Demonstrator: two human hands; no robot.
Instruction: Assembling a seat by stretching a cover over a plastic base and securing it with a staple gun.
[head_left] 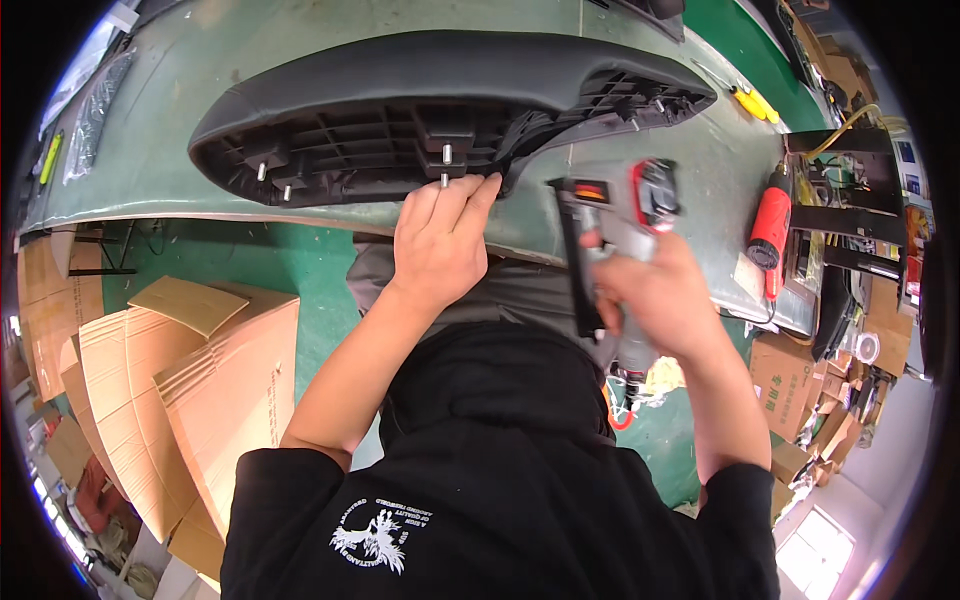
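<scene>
A long, curved black upholstered cushion (400, 75) stands on edge on the workbench, its ribbed plastic base facing me. Metal studs stick out from the base in several places. My left hand (440, 235) grips the cushion's near lower edge, fingers close together at the rim; the fingertips are partly hidden. In my right hand (650, 290) is a grey and black staple gun (625, 215), held to the right of the cushion and apart from it. Fingers wrap round its handle, slightly blurred. A red hose (622, 418) hangs near its lower end.
The green-topped workbench (330, 228) spreads ahead. On its right lie a red power tool (770, 225) and yellow-handled tools (755, 104), beside a black rack (850, 190). Clear plastic wrap (100, 115) and a yellow-green cutter (50, 157) lie left. An open cardboard box (225, 385) stands on the floor.
</scene>
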